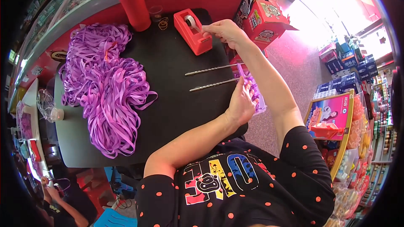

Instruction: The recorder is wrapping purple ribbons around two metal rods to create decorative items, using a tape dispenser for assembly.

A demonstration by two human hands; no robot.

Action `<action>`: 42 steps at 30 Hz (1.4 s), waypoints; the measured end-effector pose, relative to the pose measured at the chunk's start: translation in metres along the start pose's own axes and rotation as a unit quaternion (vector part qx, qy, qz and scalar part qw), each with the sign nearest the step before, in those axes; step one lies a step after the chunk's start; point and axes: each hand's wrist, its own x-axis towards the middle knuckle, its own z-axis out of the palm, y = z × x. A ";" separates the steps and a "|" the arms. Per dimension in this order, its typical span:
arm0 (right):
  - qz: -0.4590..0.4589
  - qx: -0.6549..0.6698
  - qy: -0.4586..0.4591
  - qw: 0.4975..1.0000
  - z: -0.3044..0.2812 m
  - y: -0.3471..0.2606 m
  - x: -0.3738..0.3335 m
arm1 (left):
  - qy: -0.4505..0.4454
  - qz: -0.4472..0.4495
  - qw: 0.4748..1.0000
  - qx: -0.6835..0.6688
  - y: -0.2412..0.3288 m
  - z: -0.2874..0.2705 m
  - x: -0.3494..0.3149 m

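Observation:
My right hand (pixel 229 32) reaches to the red tape dispenser (pixel 192 38), thumb and finger pinched at the end of the clear tape (pixel 196 27) coming off its roll. Close to the table's right edge, my left hand (pixel 242 104) is closed on a short purple ribbon (pixel 240 69), which stands up past the fingertips. Two thin twisted metal rods, an upper rod (pixel 210 71) and a lower rod (pixel 211 86), point leftward over the table near that hand. Behind its fingers, a clear container (pixel 261 106) with purple pieces is partly hidden.
A big heap of purple ribbon (pixel 107 88) covers the left of the black table (pixel 168 113). At the back are a red tumbler (pixel 135 8), a small clear cup (pixel 155 11) and rubber bands (pixel 163 23). A red box (pixel 265 14) stands beyond the right corner. Another person's hands (pixel 51 191) show lower left.

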 end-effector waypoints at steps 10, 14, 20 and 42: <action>0.041 0.019 -0.007 0.999 0.000 0.001 0.007 | -0.002 -0.003 1.000 0.008 -0.001 0.003 0.002; 0.025 0.069 -0.010 0.997 -0.010 -0.002 -0.002 | 0.005 -0.002 1.000 0.007 0.000 0.004 0.001; 0.026 0.093 -0.046 0.994 -0.011 0.010 -0.031 | 0.012 -0.007 1.000 0.015 0.001 0.003 0.001; -0.195 -0.425 0.174 0.867 0.008 0.040 -0.038 | -0.056 0.006 0.998 0.009 0.006 0.007 -0.003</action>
